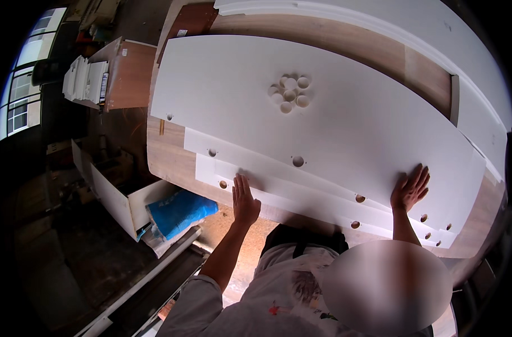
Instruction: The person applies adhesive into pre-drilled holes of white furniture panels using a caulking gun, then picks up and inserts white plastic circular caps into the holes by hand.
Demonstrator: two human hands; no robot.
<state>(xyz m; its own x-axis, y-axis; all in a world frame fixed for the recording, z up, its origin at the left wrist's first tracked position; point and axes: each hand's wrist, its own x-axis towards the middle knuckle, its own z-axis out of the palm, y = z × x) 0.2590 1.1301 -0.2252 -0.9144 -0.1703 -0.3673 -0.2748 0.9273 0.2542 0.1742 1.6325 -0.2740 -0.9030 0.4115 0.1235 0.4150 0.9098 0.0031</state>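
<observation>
A large white panel [222,90] lies across the bench, on top of other white panels [278,194] whose staggered edges stick out toward me. Round holes run along their near edges. On the top panel sits a cluster of small round white pieces [290,94]; I cannot tell whether they are discs or caps. My left hand [246,205] is open, its fingers stretched over the near edge of the lower panels. Toward the right end, my right hand [410,191] lies open on the top panel with its fingers slightly spread. Neither hand holds anything.
Beneath the panels is a wood-toned bench top [169,154]. Long white boards [379,28] lie along its far side. At the lower left, a blue bag [183,212] rests by an open white box [107,188]. Brown boards [129,78] with white strips stand farther left.
</observation>
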